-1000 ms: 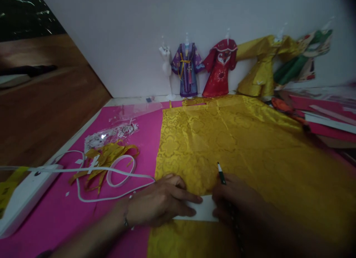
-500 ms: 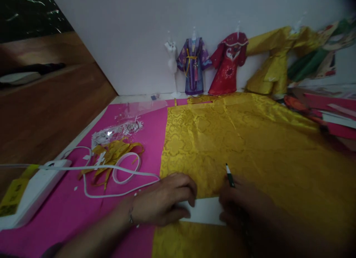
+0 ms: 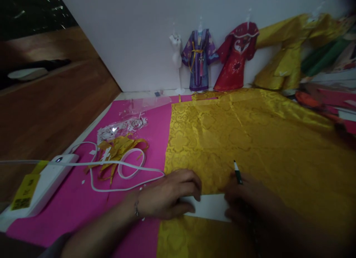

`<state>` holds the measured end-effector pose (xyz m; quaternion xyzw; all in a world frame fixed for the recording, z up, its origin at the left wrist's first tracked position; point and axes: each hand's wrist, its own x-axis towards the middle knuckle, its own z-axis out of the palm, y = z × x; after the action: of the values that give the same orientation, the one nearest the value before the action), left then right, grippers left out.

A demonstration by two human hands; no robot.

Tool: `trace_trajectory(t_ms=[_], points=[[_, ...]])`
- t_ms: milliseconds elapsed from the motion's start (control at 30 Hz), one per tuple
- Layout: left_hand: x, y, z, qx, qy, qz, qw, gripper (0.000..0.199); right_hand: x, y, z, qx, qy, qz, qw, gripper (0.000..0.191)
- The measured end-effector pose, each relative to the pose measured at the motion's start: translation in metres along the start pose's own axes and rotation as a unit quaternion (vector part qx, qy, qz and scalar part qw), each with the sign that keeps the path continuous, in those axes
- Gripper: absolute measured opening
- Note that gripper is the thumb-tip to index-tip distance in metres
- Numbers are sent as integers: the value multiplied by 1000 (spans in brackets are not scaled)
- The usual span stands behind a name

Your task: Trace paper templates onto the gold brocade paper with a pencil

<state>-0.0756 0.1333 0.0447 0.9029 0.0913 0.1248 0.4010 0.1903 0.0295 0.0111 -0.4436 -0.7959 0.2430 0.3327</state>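
A strip of white paper (image 3: 213,206) lies flat on yellow patterned fabric (image 3: 205,131) in front of me. My left hand (image 3: 174,195) grips the paper's left end, its fingers curled and thumb tip resting on it. At the paper's right end is my right hand (image 3: 250,198), dark and partly blurred. It is closed around a dark green pen (image 3: 238,172) with a white section and black tip, which points away and up. The pen's lower part is hidden by the hand. The fingers of my right hand also touch or cover the paper's right end.
Pink sheet (image 3: 133,228) underlies the fabric. On the left lie a white power strip (image 3: 52,183), a looped white cable (image 3: 128,189), yellow ribbon scraps (image 3: 119,150) and a plastic bag (image 3: 122,128). Miniature garments, including a purple robe (image 3: 198,61) and a red dress (image 3: 237,57), stand along the wall.
The view has shifted slightly, so everything appears a little further right and mostly higher. Both hands keep their places on the paper, the pen still in my right hand.
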Motion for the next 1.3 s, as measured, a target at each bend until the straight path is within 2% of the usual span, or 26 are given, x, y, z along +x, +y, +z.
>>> trace_trajectory(t_ms=[433,767,967,1100,1300], points=[[-1,3,-1,-14,-4,-8,1000,20,0,-3,-1,-9,-14,27,1000,18],[0,10,-8,-98,62,-43,992,20,1,-3,-3,-31,-21,19,999,22],[-2,12,-12,-126,33,-51,990,39,0,-1,-4,-25,-26,12,999,22],[-2,12,-12,-123,24,-56,991,46,-2,-1,-2,-8,-28,29,999,26],[-1,9,-8,-105,30,-51,993,30,1,-2,-3,-15,-26,21,999,26]])
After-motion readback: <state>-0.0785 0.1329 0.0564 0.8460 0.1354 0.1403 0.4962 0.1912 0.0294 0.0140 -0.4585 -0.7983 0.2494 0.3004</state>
